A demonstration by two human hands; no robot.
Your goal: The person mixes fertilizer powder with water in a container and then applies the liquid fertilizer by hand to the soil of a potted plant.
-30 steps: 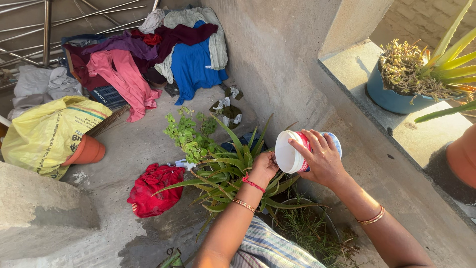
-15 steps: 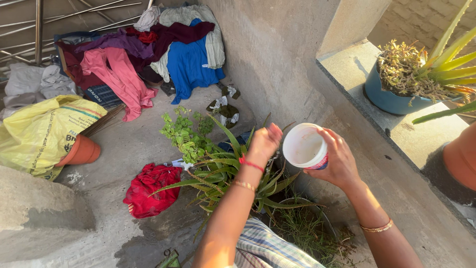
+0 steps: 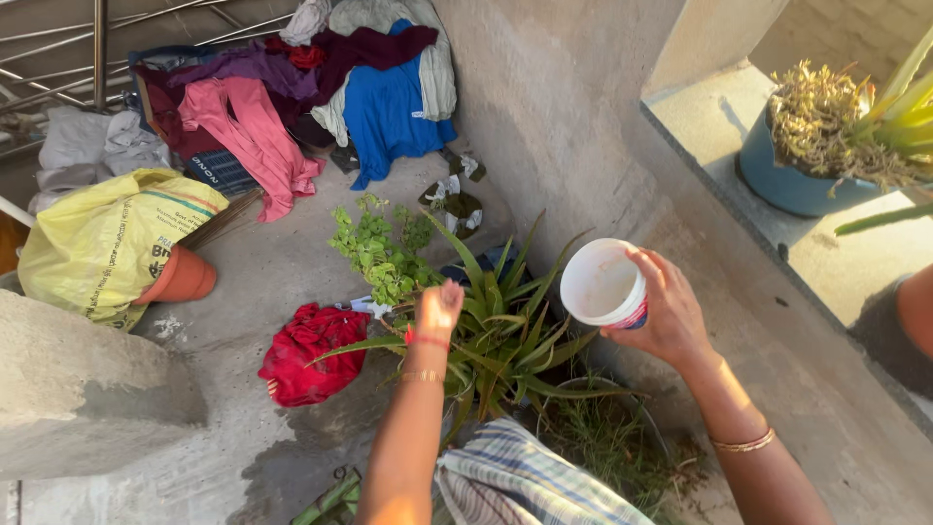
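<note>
One white cup (image 3: 604, 283) sits in right-hand (image 3: 664, 313) grip.

The scene is lit by warm, low daylight that falls from the right. The ledge (image 3: 836, 243) and the blue pot (image 3: 787, 185) are struck by direct sun, while the concrete floor (image 3: 262, 282) is left in soft, even shade. A mild glow is caught on the white cup (image 3: 603, 284) (its inside nearly washed out). The left hand (image 3: 437, 309) is smeared by motion blur. Slight wide-angle stretching is seen at the edges.
</note>
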